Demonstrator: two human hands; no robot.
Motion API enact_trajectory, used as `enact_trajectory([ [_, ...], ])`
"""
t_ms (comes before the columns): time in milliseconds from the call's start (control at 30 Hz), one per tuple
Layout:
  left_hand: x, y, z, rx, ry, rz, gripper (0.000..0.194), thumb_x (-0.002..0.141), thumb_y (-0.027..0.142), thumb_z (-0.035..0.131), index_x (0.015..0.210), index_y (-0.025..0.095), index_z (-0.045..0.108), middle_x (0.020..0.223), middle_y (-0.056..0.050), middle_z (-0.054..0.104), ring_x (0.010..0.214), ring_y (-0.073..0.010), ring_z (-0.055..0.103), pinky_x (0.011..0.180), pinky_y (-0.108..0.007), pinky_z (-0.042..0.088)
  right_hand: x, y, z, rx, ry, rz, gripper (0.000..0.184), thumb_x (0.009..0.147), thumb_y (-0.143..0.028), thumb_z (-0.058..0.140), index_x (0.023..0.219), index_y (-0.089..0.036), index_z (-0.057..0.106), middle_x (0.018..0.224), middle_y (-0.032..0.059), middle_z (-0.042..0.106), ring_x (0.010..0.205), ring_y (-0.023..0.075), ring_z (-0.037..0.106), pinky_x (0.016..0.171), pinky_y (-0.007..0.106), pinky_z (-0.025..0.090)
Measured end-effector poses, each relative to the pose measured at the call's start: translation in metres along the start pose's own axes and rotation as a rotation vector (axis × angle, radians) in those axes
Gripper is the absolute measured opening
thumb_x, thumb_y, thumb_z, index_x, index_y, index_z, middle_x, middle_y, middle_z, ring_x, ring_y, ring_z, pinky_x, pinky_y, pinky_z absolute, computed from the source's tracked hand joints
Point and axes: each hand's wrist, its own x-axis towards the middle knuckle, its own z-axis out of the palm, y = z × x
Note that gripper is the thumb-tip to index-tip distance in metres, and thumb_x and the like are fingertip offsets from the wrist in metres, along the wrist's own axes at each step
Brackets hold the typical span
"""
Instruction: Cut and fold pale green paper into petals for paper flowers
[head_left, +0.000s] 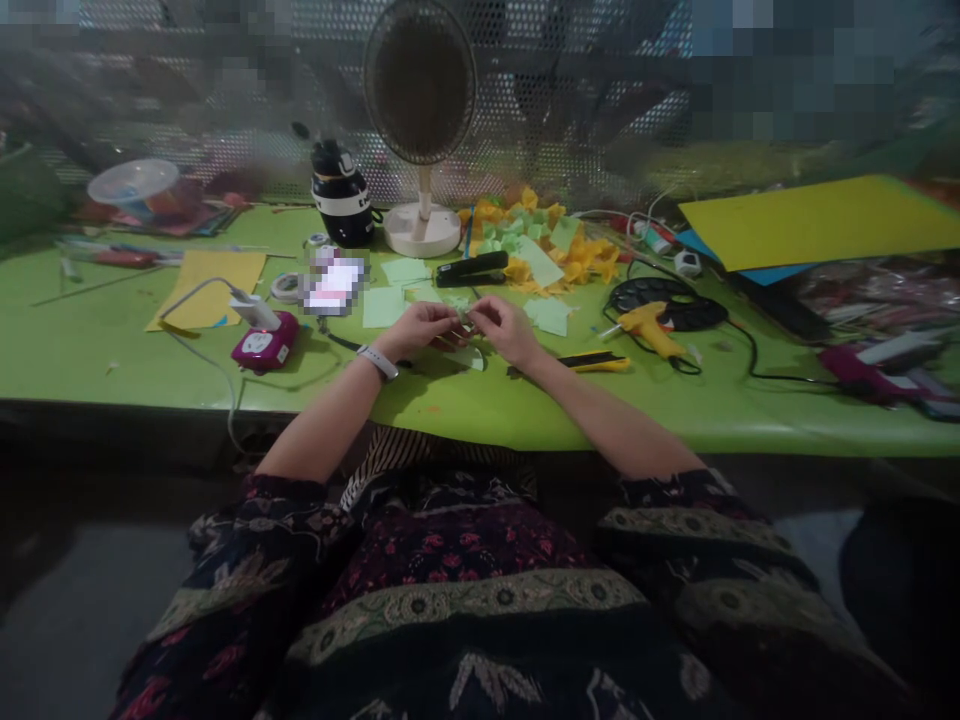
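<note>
Near the front middle of the green table, my left hand point(427, 328) and my right hand point(504, 326) meet, fingertips pinched together on a small piece of pale green paper point(459, 305). How the paper is folded is too small to make out. Below the fingers lies a pale green, rounded paper piece point(472, 358). A black stapler point(472, 269) rests just beyond my hands, with pale green paper sheets point(384, 307) to its left. Under my right wrist lies a yellow and black cutter knife point(596, 362).
A pile of orange and green paper flowers point(555, 243) sits behind. At the back stand a fan point(421, 228) and a black bottle point(342, 205). A yellow glue gun point(652, 328) lies right, beside a black palette point(694, 305). A purple power adapter point(264, 342) with a cord is left.
</note>
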Motion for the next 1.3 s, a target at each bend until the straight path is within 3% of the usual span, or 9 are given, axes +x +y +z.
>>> enact_trajectory([
  [200,0.000,-0.003,-0.001,0.002,-0.024,0.027,0.019,0.089,0.028,0.073,0.095,0.010,0.072,0.093,-0.012,0.079,0.079,-0.0153,0.075,0.071,-0.026,0.061,0.001,0.002,-0.001,0.006,-0.010,0.011,0.039,0.092,-0.060,0.061,0.089,-0.021,0.059,0.078,0.0019,0.066,0.067,0.0163,0.062,0.067,0.033,0.051],
  [400,-0.003,0.001,0.000,-0.030,0.037,0.016,0.016,0.084,0.023,0.074,0.093,0.010,0.074,0.090,-0.011,0.079,0.078,-0.0163,0.074,0.075,-0.030,0.062,0.000,-0.003,-0.002,-0.043,-0.015,-0.005,0.039,0.092,-0.059,0.061,0.088,-0.020,0.060,0.079,0.0034,0.066,0.073,0.0178,0.060,0.068,0.033,0.050],
  [733,-0.004,0.002,0.003,0.037,0.029,0.003,0.031,0.083,0.038,0.080,0.096,0.011,0.076,0.088,-0.012,0.080,0.074,-0.0155,0.075,0.077,-0.029,0.061,-0.002,-0.009,-0.001,-0.027,-0.005,0.016,0.029,0.093,-0.050,0.061,0.089,-0.021,0.061,0.081,0.0040,0.067,0.070,0.0178,0.062,0.067,0.034,0.052],
  [1033,-0.004,0.004,0.003,-0.025,0.035,-0.014,0.045,0.070,0.047,0.089,0.092,0.010,0.077,0.085,-0.013,0.080,0.075,-0.0185,0.076,0.080,-0.033,0.062,-0.003,-0.009,0.000,0.003,0.010,0.022,0.029,0.091,-0.049,0.061,0.087,-0.021,0.058,0.078,0.0023,0.066,0.068,0.0169,0.061,0.067,0.033,0.050],
  [1300,-0.006,0.005,0.006,-0.036,0.047,0.015,0.041,0.069,0.045,0.089,0.086,0.011,0.076,0.079,-0.009,0.079,0.071,-0.0161,0.075,0.077,-0.030,0.062,-0.003,-0.008,0.002,0.028,0.012,0.037,0.031,0.090,-0.051,0.062,0.087,-0.021,0.056,0.077,0.0014,0.065,0.067,0.0158,0.059,0.065,0.031,0.049],
])
